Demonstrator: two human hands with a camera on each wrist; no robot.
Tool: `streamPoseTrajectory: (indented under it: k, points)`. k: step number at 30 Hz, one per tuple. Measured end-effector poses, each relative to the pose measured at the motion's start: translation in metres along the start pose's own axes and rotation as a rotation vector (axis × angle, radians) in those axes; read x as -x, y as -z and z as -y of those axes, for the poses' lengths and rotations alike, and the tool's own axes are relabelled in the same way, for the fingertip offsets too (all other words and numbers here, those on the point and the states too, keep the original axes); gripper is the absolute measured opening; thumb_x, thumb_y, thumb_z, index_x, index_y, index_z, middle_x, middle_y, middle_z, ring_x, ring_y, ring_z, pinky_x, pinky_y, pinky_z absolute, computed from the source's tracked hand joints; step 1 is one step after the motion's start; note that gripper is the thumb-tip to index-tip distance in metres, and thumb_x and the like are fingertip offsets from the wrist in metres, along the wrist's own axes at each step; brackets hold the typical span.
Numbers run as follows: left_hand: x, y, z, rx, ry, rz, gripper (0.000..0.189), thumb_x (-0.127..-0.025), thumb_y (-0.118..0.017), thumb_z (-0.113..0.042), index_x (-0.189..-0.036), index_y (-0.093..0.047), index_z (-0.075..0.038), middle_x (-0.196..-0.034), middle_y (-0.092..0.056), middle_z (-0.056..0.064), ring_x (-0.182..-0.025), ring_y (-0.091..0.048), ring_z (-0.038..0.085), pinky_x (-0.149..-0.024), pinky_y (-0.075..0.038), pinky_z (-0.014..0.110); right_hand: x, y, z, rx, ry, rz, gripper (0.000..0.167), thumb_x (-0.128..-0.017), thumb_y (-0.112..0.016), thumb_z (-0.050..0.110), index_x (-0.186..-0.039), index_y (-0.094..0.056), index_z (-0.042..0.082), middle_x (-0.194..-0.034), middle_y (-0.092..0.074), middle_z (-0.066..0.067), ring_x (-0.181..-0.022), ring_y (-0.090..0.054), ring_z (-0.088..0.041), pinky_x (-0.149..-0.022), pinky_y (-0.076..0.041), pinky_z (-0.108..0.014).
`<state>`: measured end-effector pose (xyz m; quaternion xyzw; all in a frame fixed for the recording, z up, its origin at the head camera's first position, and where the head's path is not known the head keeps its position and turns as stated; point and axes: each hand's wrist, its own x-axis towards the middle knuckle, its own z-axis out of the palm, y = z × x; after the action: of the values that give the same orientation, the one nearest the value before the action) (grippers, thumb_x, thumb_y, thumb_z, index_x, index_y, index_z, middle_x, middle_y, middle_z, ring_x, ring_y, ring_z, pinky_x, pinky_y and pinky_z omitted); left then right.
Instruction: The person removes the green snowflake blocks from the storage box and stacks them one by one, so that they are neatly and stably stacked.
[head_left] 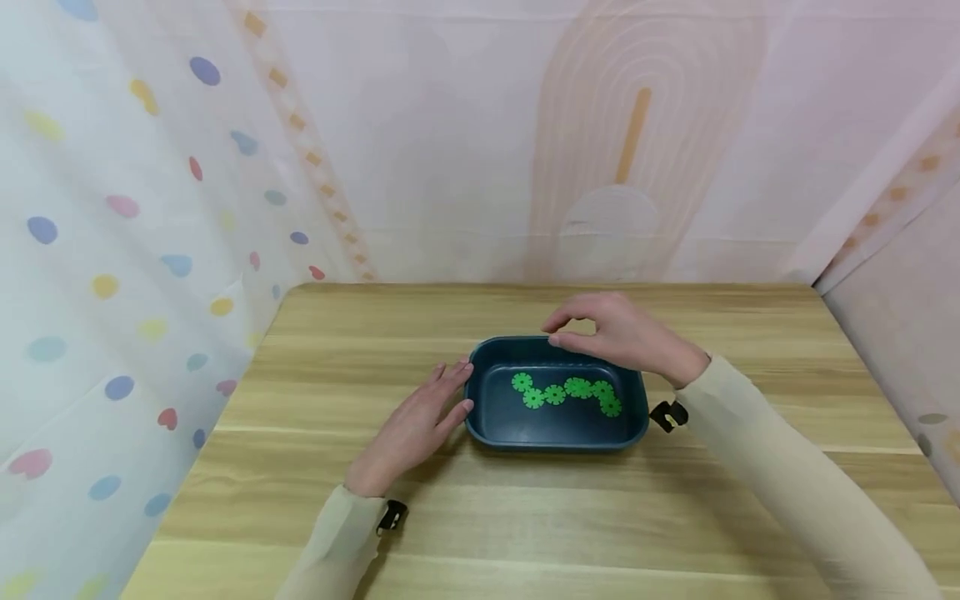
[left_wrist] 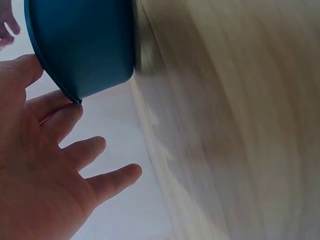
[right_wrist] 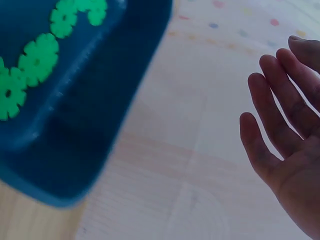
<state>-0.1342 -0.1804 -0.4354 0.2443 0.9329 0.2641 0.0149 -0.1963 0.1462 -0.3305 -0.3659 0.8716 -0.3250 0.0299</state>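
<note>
A dark blue plastic tub (head_left: pixel 555 433) sits on the wooden table. Inside it lie several bright green notched discs (head_left: pixel 554 394), like snowflake building pieces, in a wavy row with some overlapping at the right. My left hand (head_left: pixel 412 429) touches the tub's left rim with its fingertips; in the left wrist view its other fingers (left_wrist: pixel 117 182) extend loosely past the tub wall (left_wrist: pixel 85 50). Over the far rim, my right hand (head_left: pixel 618 329) hovers with loosely bent fingers and nothing between them. The right wrist view shows that hand (right_wrist: pixel 295 145) apart from the tub.
The wooden table (head_left: pixel 375 333) reaches back to a pale patterned curtain (head_left: pixel 450 150), with another spotted curtain side (head_left: pixel 150 250) on the left. A dark wrist strap piece (head_left: pixel 670 415) hangs by the right sleeve, and another (head_left: pixel 392 517) by the left.
</note>
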Motion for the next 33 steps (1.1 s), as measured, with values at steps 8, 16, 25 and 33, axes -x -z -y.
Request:
streamPoseTrajectory:
  k: [8,16,25,33]
  points:
    - [-0.003,0.0,-0.002,0.015,0.01,0.011,0.056,-0.111,-0.051,-0.032,-0.16,-0.04,-0.007,-0.166,-0.034,0.01,-0.152,-0.027,0.043,-0.119,-0.031,0.06,-0.022,-0.022,-0.014,-0.008,-0.008,0.195,0.025,-0.101,-0.07,0.024,-0.123,-0.075,0.014,-0.121,-0.073,0.0,-0.111,-0.067,-0.018,-0.1,-0.054,-0.045]
    - [0.001,0.001,-0.004,0.015,0.031,0.02,0.057,-0.111,-0.05,-0.034,-0.16,-0.039,-0.009,-0.166,-0.034,0.009,-0.153,-0.026,0.042,-0.119,-0.03,0.059,-0.04,-0.043,-0.022,0.004,-0.049,0.38,0.033,-0.101,-0.07,0.022,-0.13,-0.071,0.007,-0.124,-0.073,-0.006,-0.112,-0.068,-0.015,-0.101,-0.054,-0.038]
    - [0.006,0.001,-0.006,0.018,0.03,0.02,0.058,-0.111,-0.049,-0.036,-0.16,-0.038,-0.008,-0.167,-0.032,0.008,-0.154,-0.025,0.04,-0.12,-0.03,0.058,-0.047,-0.061,-0.027,0.019,-0.106,0.521,0.036,-0.103,-0.066,0.022,-0.135,-0.068,0.004,-0.123,-0.073,-0.003,-0.11,-0.068,-0.012,-0.097,-0.056,-0.032]
    - [0.008,0.0,-0.006,0.025,0.034,0.03,0.058,-0.111,-0.048,-0.038,-0.161,-0.038,-0.009,-0.167,-0.032,0.006,-0.154,-0.025,0.039,-0.121,-0.028,0.056,-0.046,-0.07,-0.032,0.037,-0.108,0.556,0.034,-0.104,-0.064,0.022,-0.136,-0.068,0.009,-0.129,-0.069,-0.003,-0.11,-0.064,-0.012,-0.1,-0.053,-0.035]
